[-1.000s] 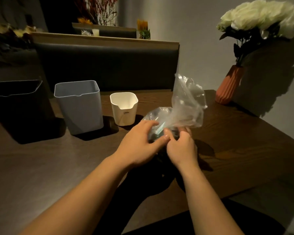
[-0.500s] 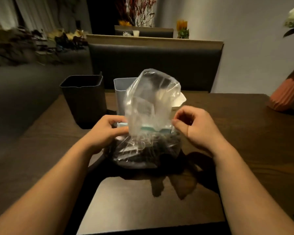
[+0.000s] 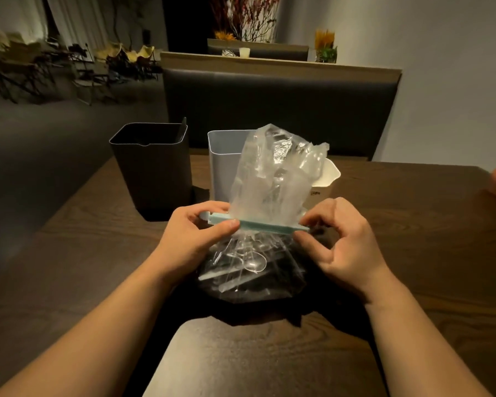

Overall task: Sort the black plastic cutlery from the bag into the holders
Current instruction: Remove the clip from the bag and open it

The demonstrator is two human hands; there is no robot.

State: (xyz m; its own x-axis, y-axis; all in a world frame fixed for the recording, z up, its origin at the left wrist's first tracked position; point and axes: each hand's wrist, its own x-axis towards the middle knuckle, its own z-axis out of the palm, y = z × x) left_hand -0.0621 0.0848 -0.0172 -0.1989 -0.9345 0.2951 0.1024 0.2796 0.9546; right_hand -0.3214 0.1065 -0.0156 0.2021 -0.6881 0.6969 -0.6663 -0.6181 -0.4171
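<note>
I'm looking down at the bag. It stands on the table right in front of me, with its loose clear top crumpled and sticking up. A teal clip runs across the neck. The left hand pinches the clip's left end between thumb and forefinger, and the right hand pinches the right end the same way, its other fingers loosely curled.

Below the clip the bag bulges with the cutlery — dark pieces mixed with a few clear ones, a clear spoon on top — all inside the plastic, resting on the wood between my wrists.

Behind it the holders stand in a row. The black holder is on the left, the grey holder is in the middle, and the shorter white holder is on the right, the last two partly hidden by the bag. Beyond them is a dark padded bench.
</note>
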